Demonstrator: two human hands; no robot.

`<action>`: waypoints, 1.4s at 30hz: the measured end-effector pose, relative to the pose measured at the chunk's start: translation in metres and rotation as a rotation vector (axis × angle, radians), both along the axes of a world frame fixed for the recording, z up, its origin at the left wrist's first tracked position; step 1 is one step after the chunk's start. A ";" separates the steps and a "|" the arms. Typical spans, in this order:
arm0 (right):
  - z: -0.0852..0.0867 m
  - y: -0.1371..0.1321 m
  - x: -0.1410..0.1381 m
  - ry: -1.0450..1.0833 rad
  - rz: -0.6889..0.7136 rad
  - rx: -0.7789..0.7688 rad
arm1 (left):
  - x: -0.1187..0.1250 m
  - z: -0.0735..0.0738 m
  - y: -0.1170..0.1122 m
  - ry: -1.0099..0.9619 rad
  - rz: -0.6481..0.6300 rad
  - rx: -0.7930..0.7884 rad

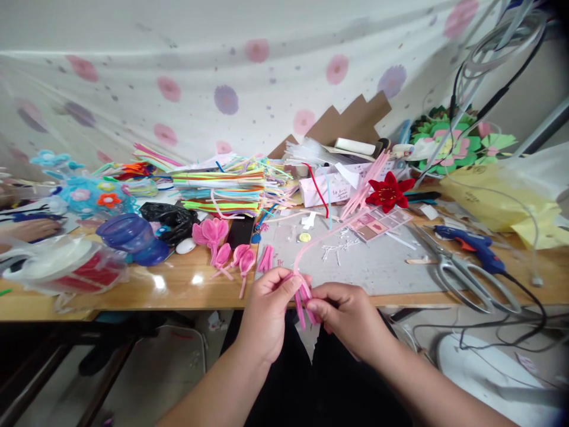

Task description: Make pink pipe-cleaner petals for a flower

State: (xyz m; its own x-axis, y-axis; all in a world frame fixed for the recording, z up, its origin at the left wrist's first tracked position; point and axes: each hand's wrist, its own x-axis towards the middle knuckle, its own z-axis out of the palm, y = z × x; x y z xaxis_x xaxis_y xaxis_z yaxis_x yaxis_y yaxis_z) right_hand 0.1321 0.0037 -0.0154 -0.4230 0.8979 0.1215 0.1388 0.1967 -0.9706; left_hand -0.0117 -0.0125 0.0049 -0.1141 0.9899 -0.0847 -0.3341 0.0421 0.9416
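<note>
Both hands meet at the table's front edge. My left hand (269, 302) pinches a folded bundle of pink pipe cleaner (304, 296), fingers closed round its upper loop. My right hand (344, 314) grips the same pink bundle from the right, thumb and fingers pressed together. A long pink strand (324, 234) runs up from the bundle over a grey mat (377, 261). Several finished pink petal pieces (231, 249) lie on the wood to the left.
Scissors (462, 270) and a blue glue gun (471, 244) lie at the right. A red flower (389, 191) and stacked coloured pipe cleaners (222, 190) sit behind. A purple bowl (131, 234) and black bag (171, 218) are left. Another person's hand (26, 228) rests far left.
</note>
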 end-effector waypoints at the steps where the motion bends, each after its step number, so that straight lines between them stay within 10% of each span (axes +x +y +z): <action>1: -0.002 -0.001 -0.001 0.012 0.012 -0.035 | 0.002 0.000 0.000 -0.027 0.006 -0.014; 16: -0.016 -0.002 -0.015 -0.017 -0.146 0.047 | 0.020 -0.016 -0.001 -0.273 -0.012 -0.116; 24: -0.004 -0.002 0.004 -0.271 -0.102 0.674 | 0.012 -0.016 -0.003 -0.208 -0.014 -0.117; 30: 0.015 0.017 0.012 -0.139 -0.223 0.649 | 0.009 -0.014 -0.005 -0.020 -0.162 -0.138; 42: 0.051 0.030 0.016 -0.779 0.427 0.710 | 0.006 -0.013 -0.003 0.179 -0.304 -0.178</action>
State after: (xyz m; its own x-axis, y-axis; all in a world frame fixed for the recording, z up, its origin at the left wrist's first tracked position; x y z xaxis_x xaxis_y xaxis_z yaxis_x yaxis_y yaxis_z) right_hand 0.1480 0.0335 0.0354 -0.8608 0.4957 0.1153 0.4456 0.8435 -0.3001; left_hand -0.0052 -0.0154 -0.0077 0.1531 0.9524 -0.2636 -0.1125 0.2819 0.9528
